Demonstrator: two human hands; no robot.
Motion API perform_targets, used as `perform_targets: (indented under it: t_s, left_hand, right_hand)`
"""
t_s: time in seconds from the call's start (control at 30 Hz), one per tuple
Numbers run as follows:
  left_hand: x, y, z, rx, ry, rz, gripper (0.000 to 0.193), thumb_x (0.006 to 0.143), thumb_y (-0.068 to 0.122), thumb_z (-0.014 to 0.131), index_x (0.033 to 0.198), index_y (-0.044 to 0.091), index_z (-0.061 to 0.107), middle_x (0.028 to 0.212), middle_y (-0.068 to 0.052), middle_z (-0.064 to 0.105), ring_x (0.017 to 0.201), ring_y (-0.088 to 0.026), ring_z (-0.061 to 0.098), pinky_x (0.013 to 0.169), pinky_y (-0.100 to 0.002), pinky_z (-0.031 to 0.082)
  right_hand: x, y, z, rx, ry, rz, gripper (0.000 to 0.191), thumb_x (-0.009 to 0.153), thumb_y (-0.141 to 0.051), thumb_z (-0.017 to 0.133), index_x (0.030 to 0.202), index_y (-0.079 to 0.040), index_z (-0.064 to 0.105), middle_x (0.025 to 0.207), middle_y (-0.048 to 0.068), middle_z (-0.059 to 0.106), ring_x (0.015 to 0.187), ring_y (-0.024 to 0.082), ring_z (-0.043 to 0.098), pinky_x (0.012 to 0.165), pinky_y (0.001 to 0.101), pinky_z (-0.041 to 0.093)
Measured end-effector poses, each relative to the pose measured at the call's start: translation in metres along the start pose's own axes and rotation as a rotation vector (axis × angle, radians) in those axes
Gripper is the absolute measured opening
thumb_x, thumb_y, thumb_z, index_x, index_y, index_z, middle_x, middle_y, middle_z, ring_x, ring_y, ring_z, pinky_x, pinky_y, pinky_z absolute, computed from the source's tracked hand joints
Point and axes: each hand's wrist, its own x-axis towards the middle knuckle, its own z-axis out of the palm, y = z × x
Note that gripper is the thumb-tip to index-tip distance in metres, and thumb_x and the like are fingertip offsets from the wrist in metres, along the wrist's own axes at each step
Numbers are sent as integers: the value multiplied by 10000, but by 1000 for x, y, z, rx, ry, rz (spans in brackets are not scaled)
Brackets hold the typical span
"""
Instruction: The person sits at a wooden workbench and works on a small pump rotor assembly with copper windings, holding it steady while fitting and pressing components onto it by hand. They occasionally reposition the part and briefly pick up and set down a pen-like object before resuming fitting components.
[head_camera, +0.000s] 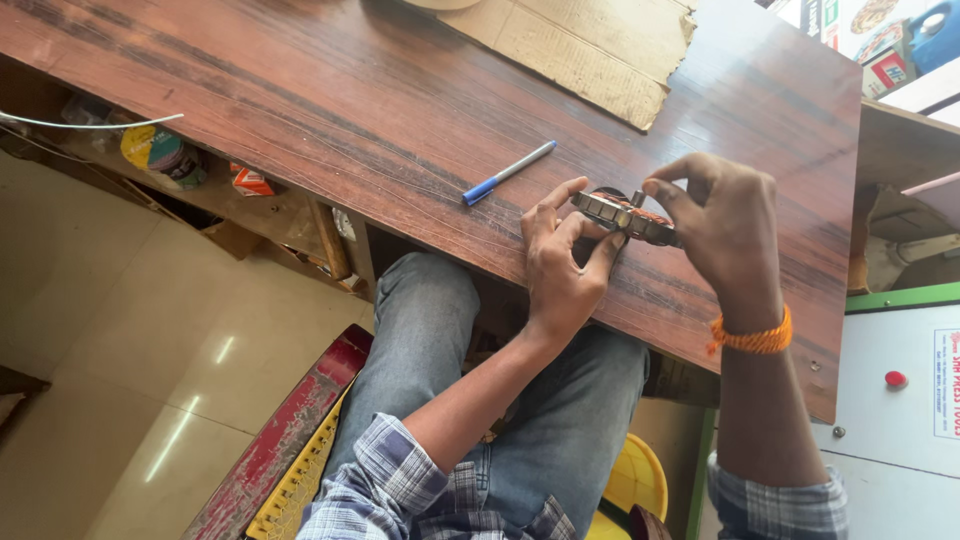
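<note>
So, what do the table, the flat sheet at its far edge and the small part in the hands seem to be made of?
Table: wood or wood-look laminate, glossy, with dark grain streaks.
Flat sheet: brown cardboard, matte, with a torn edge.
Small part: probably metal, with grey shiny segments; both hands' fingers hold it.

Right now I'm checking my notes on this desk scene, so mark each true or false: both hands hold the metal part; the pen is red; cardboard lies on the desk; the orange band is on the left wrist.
1. Both the left hand and the right hand hold the small metal part: true.
2. The pen is red: false, it is blue and grey.
3. Cardboard lies on the wooden desk: true.
4. The orange band is on the left wrist: false, on the right.
</note>
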Motion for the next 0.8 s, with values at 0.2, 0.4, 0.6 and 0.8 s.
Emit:
perform_targets:
  t_s: [0.2,0.4,0.6,0.8]
  left_hand:
    - [-4,-1,3,181,14,107,182,853,173,823,853,83,665,1466,-105,541,1337,-302,480,1146,-455,369]
    - [8,-13,-6,193,-140,523,241,982,178,776,1182,130,650,1436,-29,584,1393,-227,508,1168,-429,372]
    - [72,-25,-18,77,-646,592,456,906,237,800,1327,151,648,1218,-11,698,1189,-201,646,1092,-402,461]
    - [83,-18,-24,-116,-741,476,381,894,204,791,1258,161,688,1169,-32,719,1133,-224,693,1013,-388,534]
  right_hand:
    - [18,26,9,26,-170,170,144,896,-155,762,994,-58,806,607,53,663,489,79,530,450,315,406]
    - [8,52,8,48,-131,231,152,900,-141,768,1010,-47,814,611,81,618,553,83,489,489,314,389]
    - [-5,52,-10,27,-7,261,179,951,-189,807,1020,-24,800,688,99,649,611,94,516,538,297,409]
    - [-42,23,-27,385,-10,196,99,953,-122,774,997,-33,764,793,-43,713,692,0,584,591,200,442]
